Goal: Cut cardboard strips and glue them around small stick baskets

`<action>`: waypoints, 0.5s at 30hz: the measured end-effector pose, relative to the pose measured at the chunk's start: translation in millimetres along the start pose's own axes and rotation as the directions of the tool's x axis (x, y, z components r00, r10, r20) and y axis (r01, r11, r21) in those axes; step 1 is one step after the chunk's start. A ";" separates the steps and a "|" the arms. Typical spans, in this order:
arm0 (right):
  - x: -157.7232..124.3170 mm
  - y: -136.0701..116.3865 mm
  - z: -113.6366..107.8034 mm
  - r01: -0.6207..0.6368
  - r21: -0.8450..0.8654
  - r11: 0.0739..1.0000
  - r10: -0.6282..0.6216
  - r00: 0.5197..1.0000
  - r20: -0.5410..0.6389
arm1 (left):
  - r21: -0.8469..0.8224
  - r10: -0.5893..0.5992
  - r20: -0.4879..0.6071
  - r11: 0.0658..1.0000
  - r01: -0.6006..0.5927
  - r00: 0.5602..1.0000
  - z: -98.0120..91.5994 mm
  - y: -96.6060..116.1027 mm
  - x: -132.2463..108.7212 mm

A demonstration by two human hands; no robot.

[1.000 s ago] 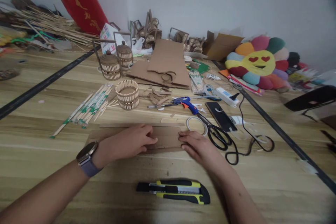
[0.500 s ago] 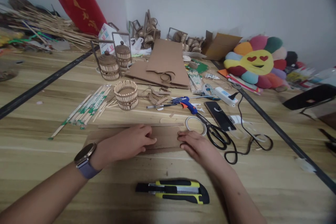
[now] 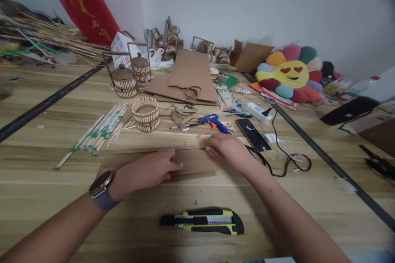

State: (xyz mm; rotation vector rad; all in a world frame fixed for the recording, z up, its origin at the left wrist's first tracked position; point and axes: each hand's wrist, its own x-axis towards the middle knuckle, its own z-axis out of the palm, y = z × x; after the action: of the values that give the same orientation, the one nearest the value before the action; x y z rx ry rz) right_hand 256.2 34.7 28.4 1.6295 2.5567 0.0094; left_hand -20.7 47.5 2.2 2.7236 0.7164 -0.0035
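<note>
A flat piece of brown cardboard (image 3: 196,163) lies on the table before me, with a narrow cardboard strip (image 3: 132,151) along its far edge. My left hand (image 3: 156,167), a watch on its wrist, presses on the cardboard with curled fingers and thumb. At the right end my right hand (image 3: 226,151) has its fingers bent down on the far corner, by the strip's end; its fingertips are partly hidden. Nearer to me lies a yellow and black utility knife (image 3: 202,221). Scissors are mostly covered by my right hand.
Beyond the cardboard are a round stick basket (image 3: 145,114), packets of sticks (image 3: 105,129), a blue glue gun (image 3: 212,122) and a phone (image 3: 253,134). A black cable (image 3: 285,168) curls at the right. Cardboard sheets (image 3: 188,70) and small lidded baskets (image 3: 124,82) stand farther back.
My right hand has moved up from the cardboard's right end to its far corner, now covering the tape roll and much of the scissors. My left hand stays on the cardboard. The view has shifted slightly.
</note>
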 end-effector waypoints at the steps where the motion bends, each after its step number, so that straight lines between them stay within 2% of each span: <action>1: 12.9 1.1 -4.7 -0.028 -0.037 0.999 0.029 1.000 0.009 | -0.012 -0.001 0.016 1.000 0.001 1.000 -0.1 -0.9 0.1; 4: 52.1 5.0 -5.9 -0.054 -0.101 0.993 0.056 0.998 0.021 | -0.046 0.019 0.052 0.999 -0.017 0.998 -0.8 -4.3 1.6; 8: 89.2 6.1 6.1 -0.035 -0.152 0.988 0.043 0.998 0.050 | -0.086 0.046 0.069 0.995 -0.040 0.997 -3.4 -7.7 4.9; 11: 102.0 4.1 9.0 -0.023 -0.160 0.987 0.034 0.997 0.067 | -0.119 0.062 0.085 0.992 -0.052 0.994 -5.9 -10.0 7.2; 15: 104.0 3.1 2.9 -0.004 -0.118 0.993 0.016 0.994 0.105 | -0.139 0.108 0.087 0.986 -0.095 0.990 -4.6 -16.5 9.8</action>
State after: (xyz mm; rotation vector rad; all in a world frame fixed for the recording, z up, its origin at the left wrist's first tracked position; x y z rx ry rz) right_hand 215.8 129.8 16.5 1.5568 2.4210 0.0716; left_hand -20.4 67.1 0.6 2.6082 0.5304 -0.0570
